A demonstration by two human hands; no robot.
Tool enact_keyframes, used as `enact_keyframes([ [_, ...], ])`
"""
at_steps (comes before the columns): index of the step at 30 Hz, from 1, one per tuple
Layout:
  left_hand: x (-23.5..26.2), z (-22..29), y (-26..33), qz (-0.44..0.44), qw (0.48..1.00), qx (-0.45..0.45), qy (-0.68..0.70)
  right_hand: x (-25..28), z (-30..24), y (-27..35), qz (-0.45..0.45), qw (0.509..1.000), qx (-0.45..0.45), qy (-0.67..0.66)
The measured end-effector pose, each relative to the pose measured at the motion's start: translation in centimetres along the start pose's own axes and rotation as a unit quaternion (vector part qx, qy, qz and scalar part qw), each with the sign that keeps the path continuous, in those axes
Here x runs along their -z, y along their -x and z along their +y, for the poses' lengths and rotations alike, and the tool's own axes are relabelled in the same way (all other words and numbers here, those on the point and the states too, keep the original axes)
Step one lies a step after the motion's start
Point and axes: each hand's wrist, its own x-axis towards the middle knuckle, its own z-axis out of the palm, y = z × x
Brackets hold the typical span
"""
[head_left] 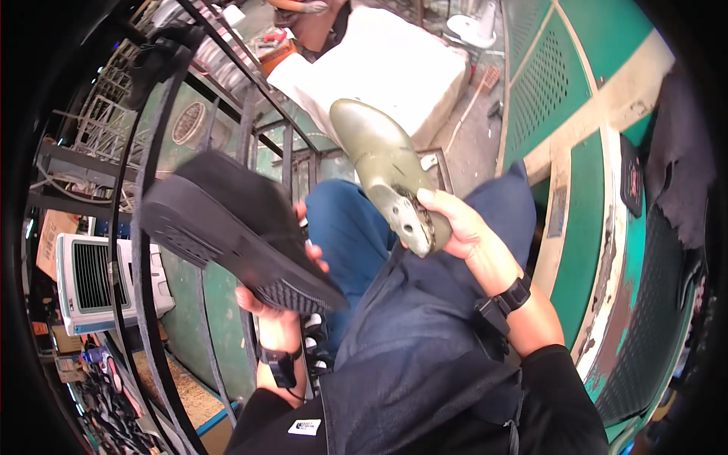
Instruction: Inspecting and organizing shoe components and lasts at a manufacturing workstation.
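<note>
A black shoe point(235, 220) with a thick treaded sole is in my left hand point(265, 303), toe pointing up and to the left. Its sole faces me, and the fingers of that hand wrap round the near end. My right hand point(451, 224) grips a greenish-grey shoe last point(379, 152) by its heel end, where holes and a worn, dark-edged top show. The last is outside the shoe, its toe pointing up and away from me. Both things are held over my lap, which a dark blue apron point(425, 326) covers.
Dark metal rack bars point(144, 303) run along my left, close to the shoe. A white cooler unit point(106, 280) stands beyond them. Ahead is a white-covered table point(387, 61) with another person behind it. Green machine panels point(557, 83) rise on my right.
</note>
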Motion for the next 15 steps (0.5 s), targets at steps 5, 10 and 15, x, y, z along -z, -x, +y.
enact_keyframes([
  [5, 1.9, 0.8, 3.8, 0.090, 0.995, 0.003, -0.036, -1.3, -6.3, -10.3, 0.135, 0.967, 0.204, -0.070],
  [10, 3.5, 2.8, 7.1, 0.198, 0.944, -0.119, -0.234, -5.5, 1.8, -12.0, -0.005, 0.996, -0.043, 0.078],
  [15, 5.4, 5.3, 6.0, 0.226, 0.658, -0.229, -0.681, -10.8, 7.2, -8.7, -0.125, 0.948, -0.274, 0.101],
])
